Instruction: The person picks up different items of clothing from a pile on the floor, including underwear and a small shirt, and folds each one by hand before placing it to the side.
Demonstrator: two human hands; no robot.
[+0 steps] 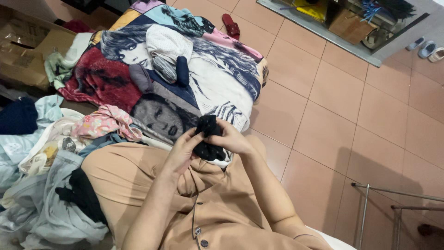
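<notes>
Both hands work 1 dark sock bundle (209,139) held above the lap, at the near edge of the printed portrait blanket (217,78).

The left hand (183,150) pinches the bundle's left side, fingers curled against the fabric. The right hand (231,138) wraps over its right side and top, fingers closed on it. The hands are pressed close, with the bundle between them.

Step in hand, by judgement: rolling or tucking dark socks into a compact bundle. 3 rolled items already lie on the blanket: a grey roll (141,76), a striped roll (164,68) and a navy roll (182,70), touching in a row.

The next move would call for a firm tuck of the cuff, then placement beside that row.

An unsorted clothing heap (60,153) lies to the left, a red slipper (231,25) on the tiled floor (342,92).
</notes>
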